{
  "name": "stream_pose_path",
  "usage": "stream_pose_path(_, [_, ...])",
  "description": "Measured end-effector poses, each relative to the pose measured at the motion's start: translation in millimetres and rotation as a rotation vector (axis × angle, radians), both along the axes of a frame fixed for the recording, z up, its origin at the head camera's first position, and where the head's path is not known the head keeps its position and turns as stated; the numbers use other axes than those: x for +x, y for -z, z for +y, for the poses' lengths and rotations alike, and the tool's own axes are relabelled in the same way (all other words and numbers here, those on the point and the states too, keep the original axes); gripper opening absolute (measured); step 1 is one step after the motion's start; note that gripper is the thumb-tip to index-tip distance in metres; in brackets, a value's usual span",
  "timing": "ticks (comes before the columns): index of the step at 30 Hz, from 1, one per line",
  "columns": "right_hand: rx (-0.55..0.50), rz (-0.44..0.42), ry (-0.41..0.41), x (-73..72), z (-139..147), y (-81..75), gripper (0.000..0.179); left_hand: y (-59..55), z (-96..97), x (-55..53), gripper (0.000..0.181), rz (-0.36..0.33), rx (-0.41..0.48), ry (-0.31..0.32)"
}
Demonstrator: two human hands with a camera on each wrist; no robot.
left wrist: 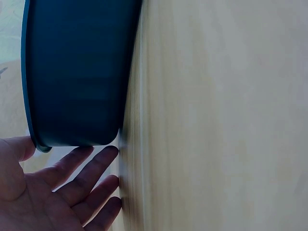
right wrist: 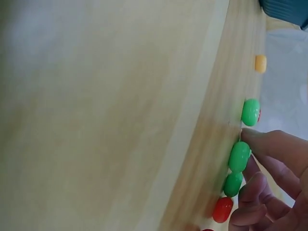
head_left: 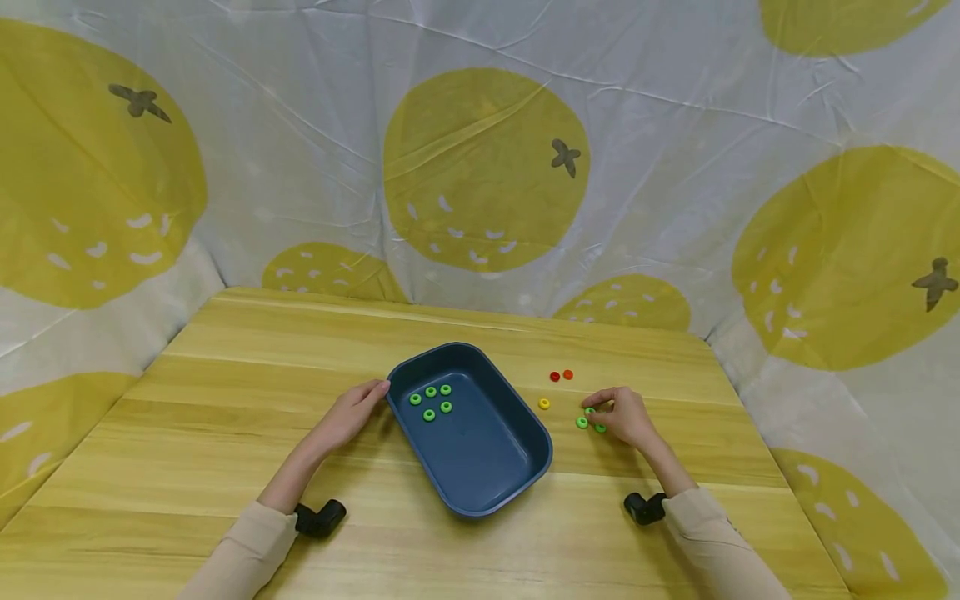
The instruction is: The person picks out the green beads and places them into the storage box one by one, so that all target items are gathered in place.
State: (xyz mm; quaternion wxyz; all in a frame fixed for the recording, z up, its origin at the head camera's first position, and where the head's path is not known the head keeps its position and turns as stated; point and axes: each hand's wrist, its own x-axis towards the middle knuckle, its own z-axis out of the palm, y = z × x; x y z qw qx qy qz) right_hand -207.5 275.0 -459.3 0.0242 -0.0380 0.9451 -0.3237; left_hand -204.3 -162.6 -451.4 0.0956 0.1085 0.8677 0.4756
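Observation:
A dark blue rectangular tray [head_left: 480, 454] sits on the wooden table with several green ring beads [head_left: 431, 392] grouped at its far left end. At that corner rests my left hand [head_left: 352, 414], its thumb at the rim and its extended fingers along the outer wall [left wrist: 77, 96]. To the tray's right, my right hand [head_left: 621, 415] pinches a green ring bead [head_left: 590, 411] between thumb and index finger. Two more lie close by, a green bead [head_left: 582, 422] at the left and another bead [head_left: 601, 428] partly under the hand.
A yellow bead [head_left: 544, 404] lies between the tray and my right hand. Beyond it are a dark red bead [head_left: 554, 377] and an orange-red bead [head_left: 567, 375]. The right wrist view shows a red bead [right wrist: 223, 210] beside the green ones. A patterned cloth [head_left: 300, 150] hangs behind the table.

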Motion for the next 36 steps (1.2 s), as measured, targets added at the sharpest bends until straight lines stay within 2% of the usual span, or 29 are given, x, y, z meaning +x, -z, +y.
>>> stream_pose_path(6, [-0.031,-0.001,0.005,-0.3,-1.6,-9.3,0.014,0.1,-0.3,0.3,0.059,0.001,0.004,0.000])
stream_pose_path(15, [-0.057,0.071,-0.030,-11.3,-17.5,-33.7,0.018,0.0,-0.8,0.2,0.059,0.000,0.001,-0.004])
stream_pose_path(20, [-0.074,0.081,-0.049,-20.6,-38.9,-51.8,0.019,-0.2,-0.1,0.5,0.059,0.003,-0.005,-0.001])
stream_pose_path(27, [-0.133,0.123,-0.142,-32.7,-79.0,-73.9,0.019,-0.6,-0.7,0.7,0.059,0.002,-0.001,-0.008])
stream_pose_path(31, [-0.170,0.127,-0.185,-37.2,-103.0,-80.5,0.019,-0.3,-0.6,0.3,0.059,0.005,-0.006,-0.002])
stream_pose_path(36, [-0.180,0.164,-0.236,-41.9,-131.6,-81.7,0.017,-1.5,0.1,1.6,0.059,0.007,-0.012,0.000])
